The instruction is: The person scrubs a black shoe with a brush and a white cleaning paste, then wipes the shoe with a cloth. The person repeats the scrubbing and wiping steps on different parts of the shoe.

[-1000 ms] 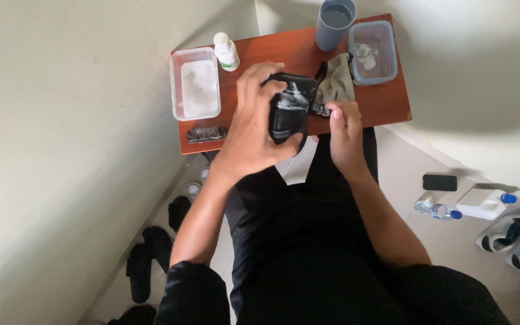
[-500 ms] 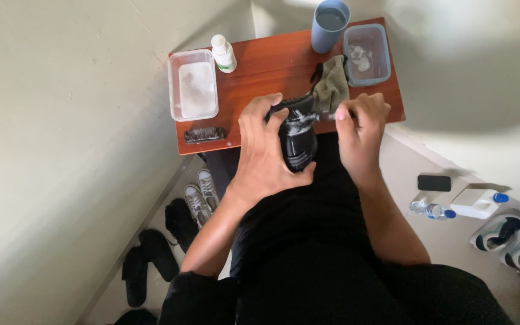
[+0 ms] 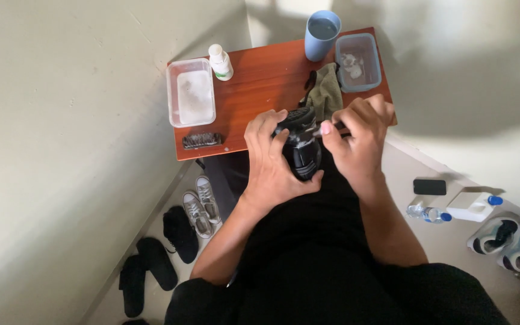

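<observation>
Two hands meet over my lap at the near edge of the desk (image 3: 254, 90). My left hand (image 3: 275, 165) wraps around a black shoe (image 3: 302, 147), its long axis running from my body toward the desk, sole end pointing away. My right hand (image 3: 359, 138) pinches something small at the shoe's far end; I cannot tell what. A green cloth (image 3: 326, 90) lies just beyond it.

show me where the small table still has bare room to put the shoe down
Most bare wood on the table lies in the middle, between the clear tray and white bottle on one side and the green cloth on the other. A thinner strip runs between bottle and blue cup. The far corner with cup, cloth and blue-tinted tub is crowded.
</observation>
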